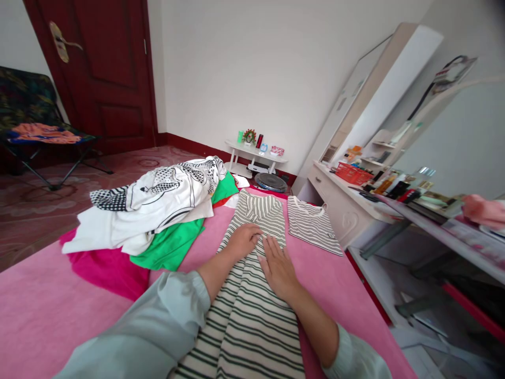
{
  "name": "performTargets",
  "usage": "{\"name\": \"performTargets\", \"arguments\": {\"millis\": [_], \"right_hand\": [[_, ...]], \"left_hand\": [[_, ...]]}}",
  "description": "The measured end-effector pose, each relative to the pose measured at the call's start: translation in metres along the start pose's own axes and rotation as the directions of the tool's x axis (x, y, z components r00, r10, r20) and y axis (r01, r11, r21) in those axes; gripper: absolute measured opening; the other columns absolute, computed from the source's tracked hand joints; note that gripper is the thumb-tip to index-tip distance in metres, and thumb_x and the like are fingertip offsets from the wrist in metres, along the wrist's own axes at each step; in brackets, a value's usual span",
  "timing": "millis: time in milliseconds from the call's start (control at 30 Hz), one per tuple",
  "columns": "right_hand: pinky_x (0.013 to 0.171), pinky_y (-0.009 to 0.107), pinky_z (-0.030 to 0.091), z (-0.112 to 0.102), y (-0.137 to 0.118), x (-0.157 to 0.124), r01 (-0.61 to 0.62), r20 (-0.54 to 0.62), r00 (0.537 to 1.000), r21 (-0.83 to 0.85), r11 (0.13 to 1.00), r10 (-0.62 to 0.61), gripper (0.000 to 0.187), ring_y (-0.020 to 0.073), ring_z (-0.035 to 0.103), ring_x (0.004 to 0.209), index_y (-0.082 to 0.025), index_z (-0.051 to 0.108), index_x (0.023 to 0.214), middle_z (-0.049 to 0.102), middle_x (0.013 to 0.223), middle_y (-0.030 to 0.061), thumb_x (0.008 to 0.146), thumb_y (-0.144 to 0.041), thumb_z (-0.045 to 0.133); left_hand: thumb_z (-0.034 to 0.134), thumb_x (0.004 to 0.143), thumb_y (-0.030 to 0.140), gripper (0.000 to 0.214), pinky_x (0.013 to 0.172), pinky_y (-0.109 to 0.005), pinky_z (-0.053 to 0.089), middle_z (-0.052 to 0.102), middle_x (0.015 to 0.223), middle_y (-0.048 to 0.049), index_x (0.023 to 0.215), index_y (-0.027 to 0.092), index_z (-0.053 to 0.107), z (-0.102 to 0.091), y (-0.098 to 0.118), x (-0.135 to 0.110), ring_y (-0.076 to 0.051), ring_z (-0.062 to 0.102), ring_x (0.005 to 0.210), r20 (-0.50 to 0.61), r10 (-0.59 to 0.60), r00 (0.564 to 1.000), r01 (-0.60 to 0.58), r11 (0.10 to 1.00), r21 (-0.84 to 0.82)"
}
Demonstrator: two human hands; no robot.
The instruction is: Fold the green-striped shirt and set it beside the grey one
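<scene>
A cream shirt with dark stripes (260, 326) lies lengthwise on the pink bed cover (331, 310), reaching from near my body to the far edge. It looks folded in along its length, with slanted stripes at its far end. My left hand (243, 241) rests on the shirt's middle, fingers bent and closed on the cloth; the fingertips are partly hidden. Beside it my right hand (279, 267) lies flat on the shirt, fingers stretched out. Right of the shirt's far end is a neatly folded striped T-shirt (313, 223).
A loose clothes pile has a white patterned garment (173, 184), a green one (171, 245) and a magenta one (110, 268). At right stands a dressing table (339, 210) with a red basket (353, 172). Beyond the bed are a low white table (252, 150) and a folding chair (43, 142).
</scene>
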State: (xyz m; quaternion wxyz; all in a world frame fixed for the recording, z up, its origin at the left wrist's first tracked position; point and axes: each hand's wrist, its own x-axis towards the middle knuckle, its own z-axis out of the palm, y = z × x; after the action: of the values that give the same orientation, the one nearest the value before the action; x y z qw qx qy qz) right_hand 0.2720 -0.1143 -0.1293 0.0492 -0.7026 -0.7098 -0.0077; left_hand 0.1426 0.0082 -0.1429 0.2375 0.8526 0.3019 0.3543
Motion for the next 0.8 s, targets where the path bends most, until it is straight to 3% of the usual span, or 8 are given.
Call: {"name": "performTargets", "arguments": {"millis": [133, 300, 467, 600, 733, 800], "right_hand": [[0.114, 0.048, 0.012, -0.006, -0.002, -0.007, 0.015, 0.009, 1.000, 0.019, 1.000, -0.015, 0.063, 0.0223, 0.002, 0.142, -0.016, 0.018, 0.149, 0.005, 0.155, 0.0045, 0.097, -0.052, 0.014], [0.114, 0.050, 0.013, -0.014, -0.003, -0.025, 0.111, 0.022, 0.993, 0.070, 0.991, -0.113, 0.059, 0.0219, 0.002, 0.142, -0.022, 0.015, 0.149, 0.006, 0.155, 0.0028, 0.098, -0.052, 0.020], [0.115, 0.045, 0.017, -0.024, 0.010, -0.070, 0.219, 0.023, 0.973, 0.194, 0.956, -0.228, 0.049, 0.0177, 0.010, 0.142, -0.027, 0.025, 0.147, 0.015, 0.154, 0.0005, 0.099, -0.034, 0.029], [0.114, 0.042, 0.023, -0.041, 0.026, -0.117, 0.292, 0.018, 0.947, 0.363, 0.885, -0.320, 0.047, 0.0154, 0.021, 0.139, -0.030, 0.040, 0.140, 0.024, 0.151, 0.0004, 0.096, -0.020, 0.029], [0.110, 0.052, 0.025, -0.054, 0.025, -0.147, 0.347, 0.004, 0.921, 0.441, 0.828, -0.389, 0.043, 0.0233, 0.027, 0.137, -0.034, 0.054, 0.129, 0.037, 0.145, 0.0024, 0.088, -0.023, 0.047], [0.107, 0.054, 0.027, -0.053, 0.018, -0.150, 0.400, -0.016, 0.899, 0.441, 0.804, -0.439, 0.042, 0.0270, 0.029, 0.135, -0.037, 0.059, 0.122, 0.038, 0.144, 0.0029, 0.082, -0.025, 0.055]], "left_hand": [[0.061, 0.084, 0.028, 0.035, 0.105, -0.040, 0.036, 0.053, 0.130, -0.0069, 0.118, 0.022, 0.063, -0.003, 0.003, -0.004, -0.024, 0.048, 0.120, 0.078, -0.004, 0.997, 0.003, 1.000, 0.002], [0.052, 0.083, 0.011, 0.051, 0.112, -0.041, 0.026, 0.039, 0.144, -0.0077, 0.133, 0.021, 0.049, -0.023, 0.008, -0.026, -0.021, 0.034, 0.133, 0.197, 0.028, 0.980, -0.007, 0.994, -0.106], [0.040, 0.087, 0.006, 0.045, 0.110, -0.039, 0.029, 0.046, 0.139, -0.0056, 0.125, 0.024, 0.057, -0.070, 0.003, -0.073, -0.017, 0.039, 0.130, 0.337, 0.178, 0.925, -0.076, 0.953, -0.294], [0.039, 0.091, 0.009, 0.041, 0.109, -0.042, 0.030, 0.044, 0.140, -0.0058, 0.122, 0.026, 0.060, -0.124, 0.006, -0.110, -0.020, 0.035, 0.132, 0.451, 0.180, 0.874, -0.035, 0.949, -0.312], [0.060, 0.084, 0.014, 0.040, 0.109, -0.048, 0.028, 0.035, 0.147, -0.0020, 0.119, 0.033, 0.061, -0.158, 0.022, -0.132, -0.026, 0.027, 0.136, 0.614, 0.130, 0.779, 0.030, 0.970, -0.243], [0.068, 0.078, 0.015, 0.040, 0.110, -0.050, 0.026, 0.036, 0.146, 0.0005, 0.112, 0.035, 0.065, -0.160, 0.029, -0.138, -0.028, 0.023, 0.137, 0.623, 0.119, 0.773, 0.000, 0.982, -0.188]]}}
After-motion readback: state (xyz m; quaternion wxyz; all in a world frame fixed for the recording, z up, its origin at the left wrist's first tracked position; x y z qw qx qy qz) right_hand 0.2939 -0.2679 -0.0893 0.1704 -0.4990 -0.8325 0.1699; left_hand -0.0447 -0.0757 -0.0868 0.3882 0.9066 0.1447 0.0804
